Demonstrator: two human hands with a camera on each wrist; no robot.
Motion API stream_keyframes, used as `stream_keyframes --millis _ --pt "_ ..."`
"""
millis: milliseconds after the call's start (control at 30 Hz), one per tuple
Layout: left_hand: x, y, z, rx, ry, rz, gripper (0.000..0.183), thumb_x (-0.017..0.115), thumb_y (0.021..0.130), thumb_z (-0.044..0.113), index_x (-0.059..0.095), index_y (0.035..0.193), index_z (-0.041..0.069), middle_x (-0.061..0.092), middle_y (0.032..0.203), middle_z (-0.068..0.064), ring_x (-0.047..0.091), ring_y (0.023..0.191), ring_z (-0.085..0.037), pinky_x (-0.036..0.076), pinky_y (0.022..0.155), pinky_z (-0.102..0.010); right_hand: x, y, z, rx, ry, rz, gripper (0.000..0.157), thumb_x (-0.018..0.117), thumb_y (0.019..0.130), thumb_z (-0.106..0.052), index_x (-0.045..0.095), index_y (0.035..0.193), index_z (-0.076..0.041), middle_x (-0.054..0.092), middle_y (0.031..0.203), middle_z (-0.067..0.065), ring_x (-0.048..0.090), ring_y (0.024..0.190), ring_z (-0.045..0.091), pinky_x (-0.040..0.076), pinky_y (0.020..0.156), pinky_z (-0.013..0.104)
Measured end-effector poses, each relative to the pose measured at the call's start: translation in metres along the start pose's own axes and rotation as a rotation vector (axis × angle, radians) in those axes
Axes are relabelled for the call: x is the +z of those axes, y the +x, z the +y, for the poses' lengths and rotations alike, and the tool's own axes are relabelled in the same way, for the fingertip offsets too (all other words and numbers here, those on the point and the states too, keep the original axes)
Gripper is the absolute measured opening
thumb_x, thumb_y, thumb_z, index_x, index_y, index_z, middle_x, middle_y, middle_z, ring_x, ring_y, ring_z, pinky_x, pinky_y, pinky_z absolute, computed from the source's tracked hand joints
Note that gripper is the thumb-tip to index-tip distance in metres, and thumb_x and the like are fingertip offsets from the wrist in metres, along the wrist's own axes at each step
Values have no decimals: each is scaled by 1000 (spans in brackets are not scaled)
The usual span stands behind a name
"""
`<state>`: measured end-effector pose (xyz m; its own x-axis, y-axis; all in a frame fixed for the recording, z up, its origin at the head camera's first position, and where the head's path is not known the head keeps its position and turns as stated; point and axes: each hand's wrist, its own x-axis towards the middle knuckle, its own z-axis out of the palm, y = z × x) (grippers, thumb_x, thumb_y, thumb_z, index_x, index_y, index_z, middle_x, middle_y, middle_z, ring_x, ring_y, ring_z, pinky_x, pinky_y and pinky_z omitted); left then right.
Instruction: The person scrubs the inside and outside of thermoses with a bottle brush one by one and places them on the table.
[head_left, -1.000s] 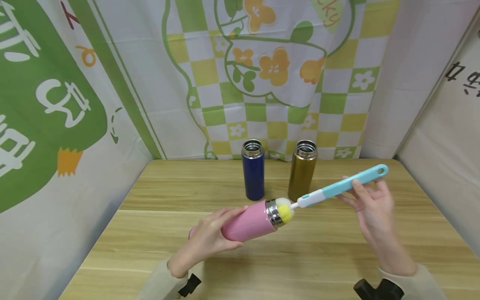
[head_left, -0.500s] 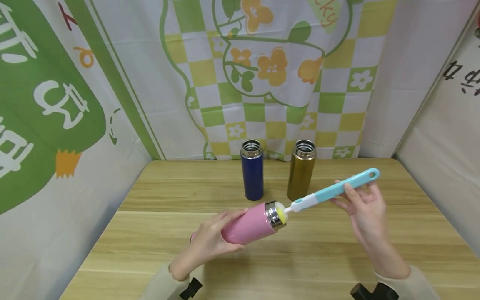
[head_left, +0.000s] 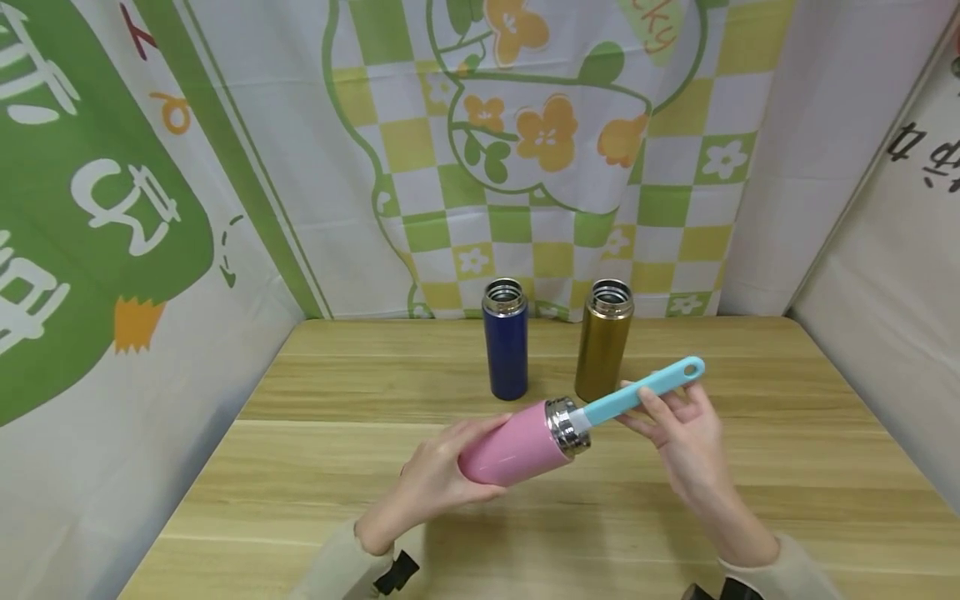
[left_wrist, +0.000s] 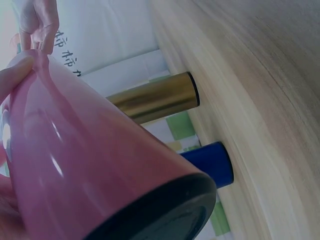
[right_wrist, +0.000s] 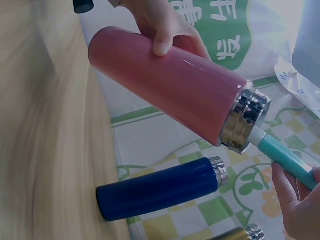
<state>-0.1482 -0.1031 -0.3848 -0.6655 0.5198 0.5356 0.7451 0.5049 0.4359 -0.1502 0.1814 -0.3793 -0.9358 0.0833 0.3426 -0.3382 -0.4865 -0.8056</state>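
Can't see the brush head now, buried inside the pink bottle [head_left: 517, 446]; can make out just a short white collar [head_left: 580, 420] at the steel mouth [head_left: 564, 427] and, beyond it, the turquoise brush handle [head_left: 618, 403]. Seems to touch the rim there, though hard to be sure with the glare off the metal. Grips the bottle firmly with the left hand [head_left: 442, 475], tilted over the wooden table [head_left: 262, 483], mouth uppermost and toward the right; hides its lower end from the head view behind that same hand, and crops its dark base [left_wrist: 155, 220] at the bottom of the left wrist view. Pinches the handle between thumb and fingers of the right hand [head_left: 686, 433], sliced off at the corner in the right wrist view. Upright behind, open-mouthed and well apart from each other: the blue bottle [head_left: 507, 354] and the gold bottle [head_left: 603, 350], the latter mostly out of the right wrist frame. And against half a second ago, quite a change: no more yellow-and-white sponge at the opening, no more slim white shaft. Brings the right hand much closer to the bottle, tips the brush deeper, nudges the bottle slightly rightward.
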Motion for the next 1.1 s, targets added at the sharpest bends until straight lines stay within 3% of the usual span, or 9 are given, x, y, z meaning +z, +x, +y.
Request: stream_keyframes --millis 133,200,367,433,633,767,867,967,1100 --pt "2 1 -1 17 -4 -5 78 83 55 27 50 124 17 57 114 -4 56 97 -18 49 74 -33 -63 13 61 9 54 -68 34 48 85 8 41 118 -1 56 106 20 51 106 39 44 77 53" --pt "3 1 -2 25 -5 -10 78 82 55 28 49 125 16 57 115 -3 56 98 -18 49 75 -33 -93 19 91 13 37 -63 39 44 86 11 38 122 -1 52 112 24 45 109 43 42 77 56" --pt "4 1 -1 25 -9 -2 78 83 54 26 49 124 15 57 114 -4 56 97 -18 49 75 -33 -102 22 105 2 37 -53 39 46 87 6 37 124 -1 49 117 25 43 112 44 41 78 57" --pt "4 1 -1 18 -7 -3 78 83 54 26 50 124 15 57 114 -4 56 97 -18 49 75 -33 -100 23 98 -25 53 -70 37 45 87 8 37 123 2 50 116 25 45 110 43 41 78 56" --pt "1 1 1 -17 1 -18 79 83 55 27 48 126 18 57 114 -3 56 97 -18 49 74 -34 -58 18 34 -79 133 -104 29 42 86 12 42 115 7 57 105 23 53 102 38 44 76 53" --pt "1 0 0 -20 -6 -17 79 82 56 29 47 126 19 57 114 -3 56 97 -17 49 74 -33 -32 14 2 -111 83 -63 28 48 86 7 43 114 7 59 101 19 57 98 33 47 74 49" --pt "1 -1 -2 -10 -21 -7 79 83 55 27 48 126 18 57 113 -3 56 97 -18 49 75 -34 -6 8 -25 -82 73 25 23 53 85 3 48 107 3 62 94 11 61 92 25 49 73 44" --pt "1 -3 -4 -2 -23 1 80 84 54 24 48 125 17 57 114 -3 56 98 -18 49 76 -34 7 5 -39 -61 91 72 18 47 86 7 52 102 -1 63 89 8 62 88 23 50 72 40" --pt "0 -4 -5 4 -25 10 79 84 54 24 49 125 17 57 114 -2 56 98 -18 49 76 -34 8 6 -44 -41 101 88 19 44 87 9 53 99 -2 63 88 7 63 86 21 51 70 39"
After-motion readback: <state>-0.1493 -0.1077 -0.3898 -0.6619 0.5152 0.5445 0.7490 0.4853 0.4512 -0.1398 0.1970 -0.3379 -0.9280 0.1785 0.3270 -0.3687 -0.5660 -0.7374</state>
